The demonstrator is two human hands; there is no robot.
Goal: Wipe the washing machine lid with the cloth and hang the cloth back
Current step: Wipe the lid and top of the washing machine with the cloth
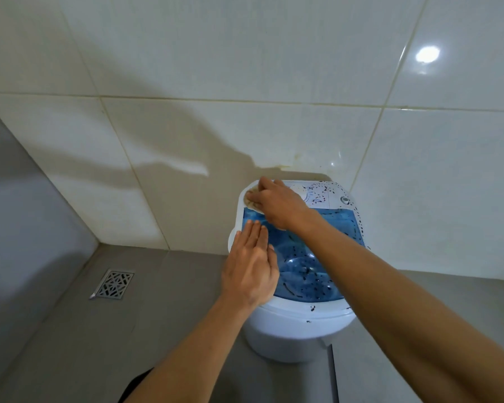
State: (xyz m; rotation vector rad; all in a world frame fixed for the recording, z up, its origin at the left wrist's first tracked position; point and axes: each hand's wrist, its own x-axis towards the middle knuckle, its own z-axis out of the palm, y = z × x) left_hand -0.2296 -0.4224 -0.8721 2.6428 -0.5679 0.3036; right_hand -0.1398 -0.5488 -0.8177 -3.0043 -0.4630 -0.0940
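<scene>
The right hand (277,203) bunches the beige cloth (252,199) at the far-left corner; the soiled blue lid (326,228) stretches nearward, braced by the flat left hand (249,270).

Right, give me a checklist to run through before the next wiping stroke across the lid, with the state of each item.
1. Cloth under the right hand: ok, pressed on the machine's rear left corner.
2. Left hand steadying the washing machine: ok, it lies flat on the left edge of the blue lid.
3. Lid shut: ok, it looks flat and closed.
4. Stroke path clear: not ok, the left hand's fingers cover the lid's left side.
5. Dirt left to wipe: not ok, dark specks are scattered over the lid and the white control panel.
6. Place to hang the cloth afterwards: cannot tell, no hook or rail is in view.
</scene>
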